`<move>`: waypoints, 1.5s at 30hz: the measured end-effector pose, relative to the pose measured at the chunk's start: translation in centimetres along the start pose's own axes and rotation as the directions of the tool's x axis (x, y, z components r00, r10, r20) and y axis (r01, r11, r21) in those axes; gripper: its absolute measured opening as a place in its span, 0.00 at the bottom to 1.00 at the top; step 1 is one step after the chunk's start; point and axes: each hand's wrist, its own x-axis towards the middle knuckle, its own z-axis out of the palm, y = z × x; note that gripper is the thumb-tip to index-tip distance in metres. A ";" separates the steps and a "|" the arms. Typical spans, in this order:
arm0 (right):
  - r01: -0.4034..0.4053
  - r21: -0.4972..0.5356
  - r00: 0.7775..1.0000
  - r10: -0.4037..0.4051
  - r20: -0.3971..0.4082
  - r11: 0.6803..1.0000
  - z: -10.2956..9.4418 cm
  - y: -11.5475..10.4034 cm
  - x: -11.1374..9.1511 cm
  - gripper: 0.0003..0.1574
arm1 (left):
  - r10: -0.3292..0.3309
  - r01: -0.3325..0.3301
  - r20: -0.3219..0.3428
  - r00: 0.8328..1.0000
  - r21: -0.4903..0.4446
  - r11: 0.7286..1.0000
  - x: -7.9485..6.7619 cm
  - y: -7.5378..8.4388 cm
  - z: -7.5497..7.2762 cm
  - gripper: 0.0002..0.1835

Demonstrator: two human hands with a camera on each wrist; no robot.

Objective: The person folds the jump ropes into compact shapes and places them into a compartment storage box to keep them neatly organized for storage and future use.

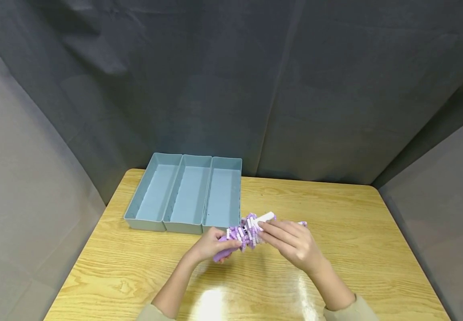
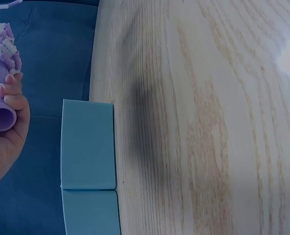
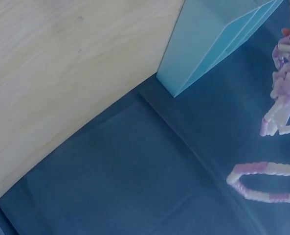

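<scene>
A beaded jump rope [image 1: 249, 232] in purple and white is bunched up above the table. My left hand [image 1: 211, 245] grips its purple handle [image 1: 224, 253]. The handle's hollow round end [image 2: 2, 118] faces the camera in the left wrist view, with the left fingers [image 2: 12, 93] curled about it. My right hand [image 1: 291, 243] holds the bundle from the other side, its thumb hidden. A white, stick-like part [image 1: 265, 217] shows beyond the right fingertips. In the right wrist view, a loose loop of beads [image 3: 262, 197] hangs apart from the bundle.
Three blue-grey bins [image 1: 224, 191] stand side by side at the table's back left, just beyond the left hand. The wooden table [image 1: 336, 223] ends at a dark curtain [image 1: 199, 89] behind. Pale grey panels [image 1: 26, 178] flank both sides.
</scene>
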 end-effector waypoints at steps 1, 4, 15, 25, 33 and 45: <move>-0.006 -0.001 1.000 0.006 0.018 1.000 0.0 0.1 0.0 0.13 | 0.001 -0.001 0.011 1.000 0.005 1.000 0.0 0.0 0.0 0.18; -0.010 -0.002 0.998 0.010 0.062 1.000 0.1 0.4 0.0 0.14 | 0.002 -0.004 0.050 0.999 0.030 1.000 -0.1 0.1 0.1 0.18; -0.085 0.022 0.980 0.080 0.185 0.996 0.5 1.7 -1.9 0.17 | 0.045 -0.056 0.209 0.977 0.048 0.997 -0.1 -0.5 0.1 0.24; -0.177 0.017 0.922 0.160 0.353 0.984 0.5 2.2 -3.1 0.23 | 0.062 -0.074 0.263 0.963 0.035 0.997 -0.2 -0.7 0.1 0.22; -0.291 0.106 0.876 0.220 0.429 0.951 1.1 2.8 -4.3 0.21 | 0.108 -0.115 0.321 0.941 0.001 0.993 -0.3 -0.8 -0.1 0.22; -0.509 0.295 0.814 0.340 0.471 0.808 2.1 3.1 -7.1 0.22 | 0.151 -0.140 0.367 0.918 -0.057 0.988 -0.5 -0.9 -0.5 0.23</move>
